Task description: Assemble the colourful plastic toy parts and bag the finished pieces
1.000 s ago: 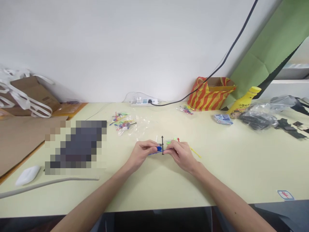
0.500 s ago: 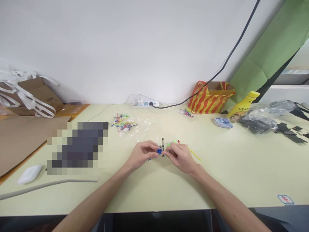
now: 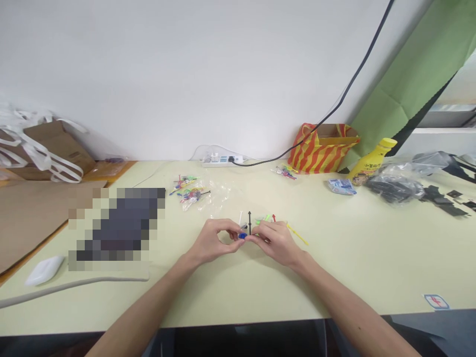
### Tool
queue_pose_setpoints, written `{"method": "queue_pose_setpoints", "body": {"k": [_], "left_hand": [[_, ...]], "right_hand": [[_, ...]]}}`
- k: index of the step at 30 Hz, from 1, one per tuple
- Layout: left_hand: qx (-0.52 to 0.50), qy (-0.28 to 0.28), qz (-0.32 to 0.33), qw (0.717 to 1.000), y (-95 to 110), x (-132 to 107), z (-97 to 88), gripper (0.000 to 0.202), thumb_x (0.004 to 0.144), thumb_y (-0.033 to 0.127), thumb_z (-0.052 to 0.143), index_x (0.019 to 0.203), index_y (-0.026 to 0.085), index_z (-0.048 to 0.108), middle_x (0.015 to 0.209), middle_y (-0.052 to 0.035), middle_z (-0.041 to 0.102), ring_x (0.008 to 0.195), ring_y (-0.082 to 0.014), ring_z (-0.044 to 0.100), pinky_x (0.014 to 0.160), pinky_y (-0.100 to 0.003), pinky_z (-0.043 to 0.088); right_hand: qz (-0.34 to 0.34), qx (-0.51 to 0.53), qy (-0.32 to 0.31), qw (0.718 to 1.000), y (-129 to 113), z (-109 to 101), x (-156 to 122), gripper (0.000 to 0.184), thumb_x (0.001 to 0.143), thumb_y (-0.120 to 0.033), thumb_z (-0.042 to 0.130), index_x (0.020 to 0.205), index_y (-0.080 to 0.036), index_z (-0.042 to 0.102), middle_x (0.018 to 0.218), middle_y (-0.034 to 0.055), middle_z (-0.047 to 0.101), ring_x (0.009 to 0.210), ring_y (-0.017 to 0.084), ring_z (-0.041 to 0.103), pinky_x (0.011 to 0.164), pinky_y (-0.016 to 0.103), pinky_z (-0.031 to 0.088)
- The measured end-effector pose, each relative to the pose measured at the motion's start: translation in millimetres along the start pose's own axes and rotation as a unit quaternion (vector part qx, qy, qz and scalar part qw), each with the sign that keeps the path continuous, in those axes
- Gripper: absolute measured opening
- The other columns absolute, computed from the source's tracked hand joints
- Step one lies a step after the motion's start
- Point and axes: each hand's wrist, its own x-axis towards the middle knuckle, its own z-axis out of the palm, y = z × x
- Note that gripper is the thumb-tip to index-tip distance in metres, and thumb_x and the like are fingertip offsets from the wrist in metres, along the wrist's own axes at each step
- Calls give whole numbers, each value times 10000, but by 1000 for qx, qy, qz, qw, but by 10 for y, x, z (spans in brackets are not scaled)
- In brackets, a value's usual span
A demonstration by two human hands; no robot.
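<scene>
My left hand (image 3: 215, 239) is closed in a pinch on a small blue plastic piece (image 3: 242, 236). Opposite it, my right hand (image 3: 277, 243) has thumb and fingers pressed together at a thin black plastic stick (image 3: 249, 218) with an arrow-shaped tip, which points away from me. Both sets of fingertips almost meet, and the stick's near end is hidden there. Just beyond the hands lie a white stick (image 3: 240, 217), a red arrow-tipped piece (image 3: 274, 217) and a green piece (image 3: 266, 218). A yellow stick (image 3: 297, 234) shows to the right of my right hand.
Farther back are coloured plastic parts on clear wrap (image 3: 191, 193), another small bundle (image 3: 284, 172) and a power strip (image 3: 222, 159). To the right stand a striped bag (image 3: 316, 153) and a yellow bottle (image 3: 372, 161). Leftward lie a blurred-out dark object (image 3: 122, 223) and a white mouse-like object (image 3: 45, 270).
My left hand has turned a little and its fingers have shifted on the blue piece, which sits slightly lower. The black stick's near end is now covered. The view has shifted slightly.
</scene>
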Motion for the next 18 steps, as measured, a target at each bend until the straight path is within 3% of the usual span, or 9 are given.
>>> {"method": "queue_pose_setpoints", "body": {"k": [4,11,14,18], "left_hand": [[30,7,44,999,-27,-9,12,118,804,219,748,914,184,768,806,-47,747,652,-129,670,660,-248,557],[40,9,58,998,-66,-33,40,56,811,204,738,855,169,732,752,-31,713,607,-112,638,620,-232,526],[52,52,57,996,-77,-18,35,60,833,226,726,851,172,709,768,-28,698,642,-116,632,638,-238,519],[83,145,-2,986,-135,21,0,119,887,295,682,916,180,685,831,-30,696,713,-129,637,670,-246,517]], "right_hand": [[5,13,-1,1000,-1,17,-8,307,1038,-378,533,819,-188,634,642,2,604,525,92,484,537,251,313],[0,41,1,999,13,30,-11,249,1025,-344,566,838,-189,625,655,-3,612,538,96,500,551,247,328],[28,38,-7,999,48,21,-13,203,1006,-386,595,967,-191,640,678,-15,598,534,96,489,560,250,341],[97,33,-17,995,93,3,-11,229,1018,-374,559,1142,-187,607,747,-4,603,566,102,502,582,247,372]]}}
